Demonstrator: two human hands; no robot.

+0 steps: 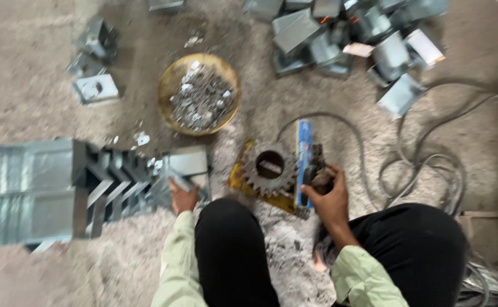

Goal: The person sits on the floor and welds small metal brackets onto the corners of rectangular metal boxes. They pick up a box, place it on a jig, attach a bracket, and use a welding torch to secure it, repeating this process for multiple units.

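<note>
Head view, looking straight down at a gritty floor (27,74). Nearest are the person's two dark-trousered knees and pale green sleeves. The left hand (183,197) reaches forward and to the left, its fingers clenched on the near edge of a flat grey metal piece (189,165) that lies on the floor at the end of a row of folded sheet-metal brackets (118,182). That row runs leftward to a larger folded metal stack (33,190). The right hand (330,196) is raised just ahead of the right knee, wrist bent, fingers wrapped around a dark hand tool (316,173); motion blur hides its exact shape. Just left of this hand, touching or nearly touching the tool, stands a blue bar (304,150), lying lengthwise away from the person. Beside the bar a large steel gear (270,167) with a round centre hole rests on a yellow plate (239,179), between the two hands.

A grey cable (425,165) loops across the floor to the right of the tool and trails off towards the right edge. Farther out, beyond the gear, sits a round yellowish bowl (199,94) filled with small metal offcuts. To its left lie a few loose metal brackets (94,88). At the far top right, a heap of folded metal boxes (351,37) lies piled together, well apart from both hands.
</note>
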